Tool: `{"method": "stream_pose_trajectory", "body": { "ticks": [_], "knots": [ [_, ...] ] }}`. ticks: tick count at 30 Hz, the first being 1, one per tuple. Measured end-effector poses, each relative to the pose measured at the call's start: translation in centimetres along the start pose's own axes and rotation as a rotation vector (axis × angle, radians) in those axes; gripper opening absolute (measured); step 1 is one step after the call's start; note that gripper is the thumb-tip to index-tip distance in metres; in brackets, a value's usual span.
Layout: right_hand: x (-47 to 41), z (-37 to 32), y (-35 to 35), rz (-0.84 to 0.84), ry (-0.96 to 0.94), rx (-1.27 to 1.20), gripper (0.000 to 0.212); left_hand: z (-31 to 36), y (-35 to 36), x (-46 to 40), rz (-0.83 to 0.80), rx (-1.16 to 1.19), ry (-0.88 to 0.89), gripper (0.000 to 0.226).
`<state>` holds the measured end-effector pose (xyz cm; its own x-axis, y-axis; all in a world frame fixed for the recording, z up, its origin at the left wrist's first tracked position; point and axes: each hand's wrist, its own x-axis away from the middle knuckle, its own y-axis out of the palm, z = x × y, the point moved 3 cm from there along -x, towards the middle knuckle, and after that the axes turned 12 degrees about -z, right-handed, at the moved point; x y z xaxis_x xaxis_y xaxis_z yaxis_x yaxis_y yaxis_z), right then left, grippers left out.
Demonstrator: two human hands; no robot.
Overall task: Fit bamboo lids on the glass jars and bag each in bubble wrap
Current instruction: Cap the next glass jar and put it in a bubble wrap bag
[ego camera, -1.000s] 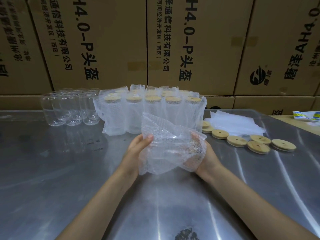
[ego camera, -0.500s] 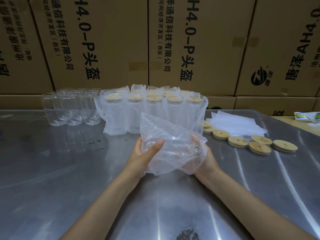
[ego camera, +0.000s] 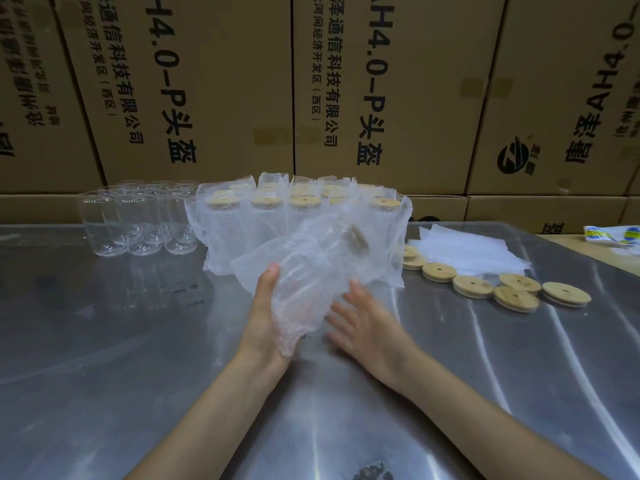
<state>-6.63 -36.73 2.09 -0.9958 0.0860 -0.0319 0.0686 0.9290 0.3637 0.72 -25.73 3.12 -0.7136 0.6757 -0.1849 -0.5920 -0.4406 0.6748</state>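
A lidded glass jar inside a bubble wrap bag [ego camera: 311, 268] is tilted in the air, its bamboo lid pointing up and to the right. My left hand [ego camera: 266, 317] holds the bagged jar from the left, thumb up along its side. Just right of the bag's lower end, my right hand [ego camera: 367, 323] is blurred, its fingers spread and straight, holding nothing. Behind stand several bagged jars with bamboo lids [ego camera: 298, 216]. Bare glass jars [ego camera: 138, 223] stand at the back left. Loose bamboo lids [ego camera: 491, 285] lie to the right.
A stack of flat bubble wrap bags [ego camera: 471, 251] lies behind the loose lids. Cardboard boxes [ego camera: 207, 91] form a wall along the steel table's [ego camera: 104, 358] far edge. A printed packet [ego camera: 613, 235] lies at the far right.
The bagged jar has swung up and away toward the row of bagged jars. My right hand has let go of it and dropped lower; my left hand alone holds it.
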Motion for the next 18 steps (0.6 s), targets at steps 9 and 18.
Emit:
{"method": "stream_pose_trajectory", "body": {
  "ticks": [9, 18],
  "knots": [
    [0.3, -0.5, 0.8, -0.135, -0.180, -0.279, 0.061, -2.5, 2.3, 1.6, 0.063, -0.282, 0.079, 0.063],
    [0.6, -3.1, -1.6, -0.038, -0.357, -0.362, 0.056, -3.4, 3.0, 1.6, -0.197, -0.282, 0.021, 0.076]
  ]
}}
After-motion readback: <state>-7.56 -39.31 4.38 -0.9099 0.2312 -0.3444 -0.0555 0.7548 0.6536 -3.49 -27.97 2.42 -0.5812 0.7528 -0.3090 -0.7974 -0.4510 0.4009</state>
